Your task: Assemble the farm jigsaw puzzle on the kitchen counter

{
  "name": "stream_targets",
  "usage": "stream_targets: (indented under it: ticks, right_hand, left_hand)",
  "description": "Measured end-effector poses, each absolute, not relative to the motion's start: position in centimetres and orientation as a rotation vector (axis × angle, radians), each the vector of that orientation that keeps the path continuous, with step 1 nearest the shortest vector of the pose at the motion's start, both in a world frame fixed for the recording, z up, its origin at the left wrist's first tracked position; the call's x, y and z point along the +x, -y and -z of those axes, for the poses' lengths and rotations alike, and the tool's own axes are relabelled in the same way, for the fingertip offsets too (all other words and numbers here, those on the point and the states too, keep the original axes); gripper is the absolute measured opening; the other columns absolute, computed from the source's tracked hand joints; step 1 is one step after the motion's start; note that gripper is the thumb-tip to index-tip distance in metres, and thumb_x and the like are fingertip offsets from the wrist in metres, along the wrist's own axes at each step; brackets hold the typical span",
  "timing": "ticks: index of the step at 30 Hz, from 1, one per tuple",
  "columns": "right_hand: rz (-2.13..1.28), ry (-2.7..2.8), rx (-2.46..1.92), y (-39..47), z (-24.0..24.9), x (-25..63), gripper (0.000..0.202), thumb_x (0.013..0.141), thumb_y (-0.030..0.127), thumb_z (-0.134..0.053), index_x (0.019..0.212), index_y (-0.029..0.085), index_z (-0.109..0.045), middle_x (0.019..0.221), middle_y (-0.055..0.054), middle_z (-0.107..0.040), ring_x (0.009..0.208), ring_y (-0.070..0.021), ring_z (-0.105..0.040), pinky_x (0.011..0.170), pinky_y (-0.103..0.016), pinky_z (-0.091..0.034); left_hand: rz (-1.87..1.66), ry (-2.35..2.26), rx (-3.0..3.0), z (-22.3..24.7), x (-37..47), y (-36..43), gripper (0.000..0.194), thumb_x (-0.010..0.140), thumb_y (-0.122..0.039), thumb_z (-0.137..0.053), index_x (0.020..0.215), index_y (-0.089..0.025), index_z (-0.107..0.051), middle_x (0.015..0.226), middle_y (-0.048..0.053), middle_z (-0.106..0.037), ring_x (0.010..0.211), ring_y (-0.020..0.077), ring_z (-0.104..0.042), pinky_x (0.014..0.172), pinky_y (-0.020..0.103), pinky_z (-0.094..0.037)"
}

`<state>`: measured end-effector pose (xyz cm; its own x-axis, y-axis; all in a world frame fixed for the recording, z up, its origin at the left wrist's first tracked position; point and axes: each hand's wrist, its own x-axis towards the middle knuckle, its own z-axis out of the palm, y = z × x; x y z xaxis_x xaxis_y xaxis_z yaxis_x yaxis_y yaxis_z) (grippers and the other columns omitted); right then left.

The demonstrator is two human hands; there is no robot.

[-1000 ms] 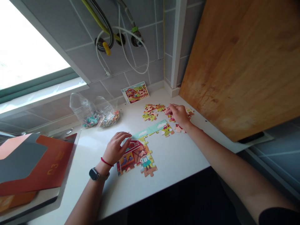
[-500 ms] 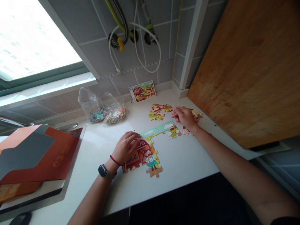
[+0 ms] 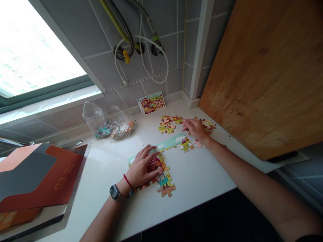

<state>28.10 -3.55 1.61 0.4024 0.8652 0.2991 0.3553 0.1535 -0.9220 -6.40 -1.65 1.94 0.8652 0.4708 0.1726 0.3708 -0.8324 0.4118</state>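
Note:
My left hand (image 3: 144, 167) lies with spread fingers over the barn part of a partly joined puzzle (image 3: 165, 181), hiding some of it. The joined pieces run up and right as a sky-blue strip (image 3: 171, 142) that ends at a piece with a red tractor (image 3: 186, 144). Just beyond that end, my right hand (image 3: 195, 129) has its fingers bent together among loose pieces; whatever they grip is too small to make out. One heap of loose pieces (image 3: 168, 123) is left of this hand, and more loose pieces (image 3: 209, 125) lie to its right.
A picture card (image 3: 151, 102) of a farm leans on the tiled wall. Two clear bags of pieces (image 3: 122, 129) stand at the back left. An orange and grey folder (image 3: 50, 174) is at the far left. A wooden panel (image 3: 264, 74) rises at the right; hoses and a white cable hang above.
My left hand has moved right and down over the barn, its fingers now more spread. My right hand stays near the loose pieces. The whole view has shifted slightly.

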Motion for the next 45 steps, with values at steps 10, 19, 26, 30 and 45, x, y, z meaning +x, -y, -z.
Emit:
stream_targets:
  ticks: [10,19,26,30,45]
  right_hand:
    - [-0.498,1.088,-1.387,4.0,-2.8,27.9,0.065,0.092,0.073,-0.061,0.053,0.022,-0.072,0.067,-0.007,-0.070,0.065,-0.0182,-0.063,0.067,-0.032,-0.052]
    - [-0.395,0.483,-1.244,3.3,-3.5,31.4,0.060,0.090,0.074,-0.054,0.082,0.019,-0.078,0.079,-0.005,-0.069,0.060,-0.0109,-0.058,0.044,-0.020,-0.042]
    - [-0.460,0.591,-1.335,3.0,-2.6,31.1,0.032,0.080,0.050,-0.070,0.090,0.020,-0.076,0.083,-0.001,-0.068,0.062,-0.0104,-0.057,0.048,-0.020,-0.043]
    - [-0.499,0.821,-1.452,3.0,-1.9,30.5,0.031,0.083,0.047,-0.067,0.090,0.019,-0.078,0.082,-0.003,-0.072,0.072,-0.0149,-0.063,0.064,-0.026,-0.050]
    - [-0.194,1.831,-1.713,1.6,-1.6,25.3,0.032,0.092,0.028,-0.067,0.121,0.023,-0.078,0.129,-0.011,-0.070,0.123,-0.0275,-0.063,0.115,-0.045,-0.045]
  left_hand:
    - [-0.234,-0.589,2.732,-1.2,-6.7,1.5,0.088,0.087,-0.076,-0.069,0.158,-0.028,-0.048,0.170,0.015,-0.038,0.159,0.0462,-0.028,0.124,0.071,-0.033]
    - [-0.297,-0.628,2.780,-1.2,-7.0,1.0,0.065,0.098,-0.064,-0.062,0.150,-0.026,-0.057,0.165,0.013,-0.046,0.157,0.0410,-0.035,0.124,0.063,-0.040]
    - [-0.379,-0.665,2.760,-0.6,-7.1,0.4,0.044,0.107,-0.050,-0.053,0.144,-0.026,-0.061,0.159,0.012,-0.053,0.151,0.0367,-0.044,0.119,0.059,-0.047]
    - [-0.423,-0.664,2.744,-0.4,-6.9,0.5,0.043,0.108,-0.050,-0.051,0.141,-0.024,-0.062,0.157,0.013,-0.055,0.148,0.0374,-0.047,0.118,0.061,-0.048]
    - [-0.557,-0.692,2.695,0.3,-6.3,0.8,0.041,0.106,-0.052,-0.053,0.133,-0.025,-0.068,0.149,0.012,-0.062,0.142,0.0369,-0.053,0.115,0.061,-0.048]
